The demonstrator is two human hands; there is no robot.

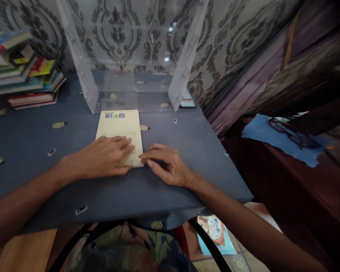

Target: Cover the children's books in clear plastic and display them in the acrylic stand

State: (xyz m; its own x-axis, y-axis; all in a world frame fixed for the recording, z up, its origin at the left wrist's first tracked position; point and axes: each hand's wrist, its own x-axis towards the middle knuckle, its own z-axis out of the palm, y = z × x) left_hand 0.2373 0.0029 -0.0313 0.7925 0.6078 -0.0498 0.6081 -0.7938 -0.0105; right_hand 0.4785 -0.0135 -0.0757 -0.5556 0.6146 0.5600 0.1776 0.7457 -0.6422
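Take the book (119, 126) as the centre of the dial, with 12 o'clock pointing away from the person. It lies flat on the worktop (107, 196), printed codes (115, 116) at its far end. The left hand (110, 155) comes in from 8 o'clock and lies spread over the near half, fingers extended and grasping nothing. The right hand (167, 164) is at 4 o'clock, half curled, its index fingertip at the near right corner; whether it pinches anything there, I cannot tell.

The likeliest trouble is a creased cover or bent corner: if the right hand lifted that corner while the left bore down, the bend would fall between them. Pushing unevenly could swing the book askew, since the left hand covers only the near part.

At 12 o'clock the clear rack (87, 87) stands so close to the far edge that I cannot tell whether they touch. A shove that way could jar the rack, or scuff the book against its base. The pile (25, 75) at 10 o'clock is unevenly stacked, so a hard knock to the worktop might make it slip. The glasses (296, 136) on the blue cloth (260, 126) at 3 o'clock are well clear.
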